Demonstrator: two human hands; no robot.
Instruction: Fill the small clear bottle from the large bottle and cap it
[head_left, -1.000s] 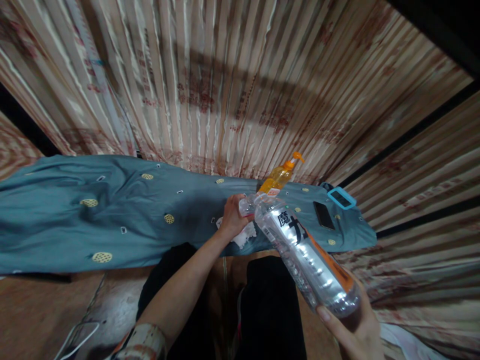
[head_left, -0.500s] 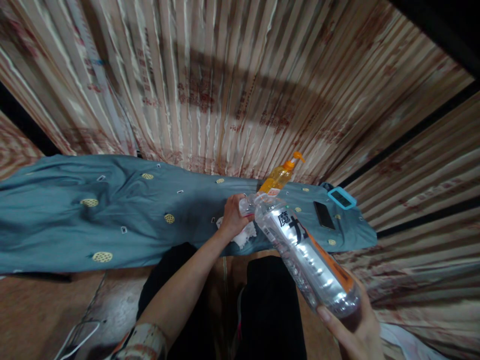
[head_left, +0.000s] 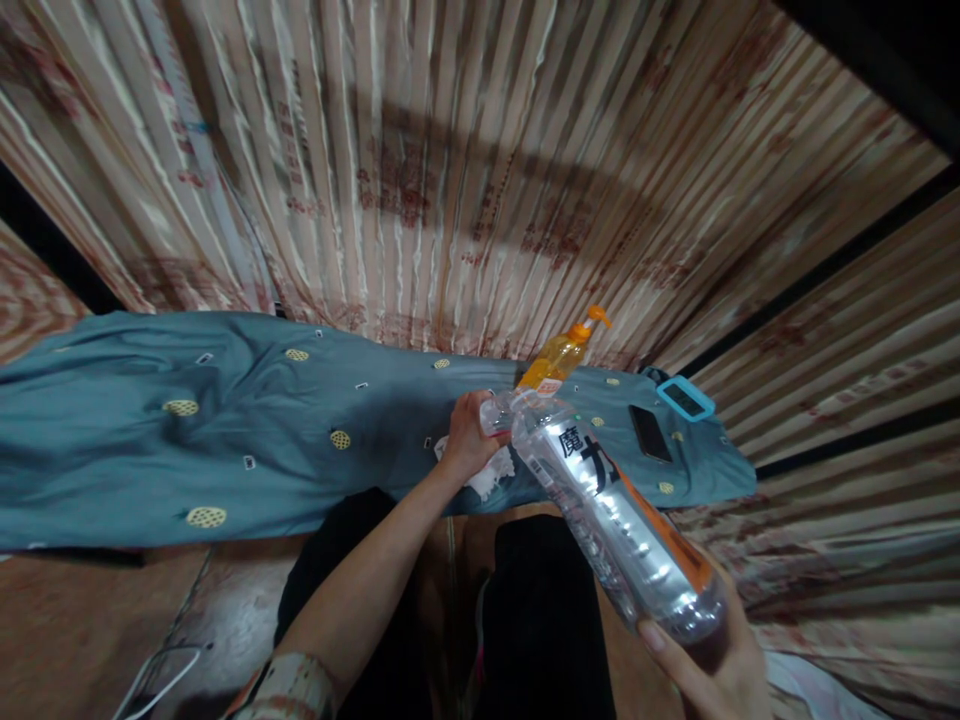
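The clear bottle [head_left: 615,520] tilts (silver label [head_left: 611,495], orange band [head_left: 675,540]); right grip [head_left: 720,660] wraps its base, left grip [head_left: 466,440] a clear piece [head_left: 495,412].

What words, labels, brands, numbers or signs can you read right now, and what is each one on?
"魔力": large black characters on the silver label of the clear plastic bottle.
Orange band on that label: print too blurred.
Orange pump bottle: label too small.
Blue-framed digital display: no digits legible.
Curtain: printed lettering too blurred.
Teal cloth: tiny framed marks unreadable.
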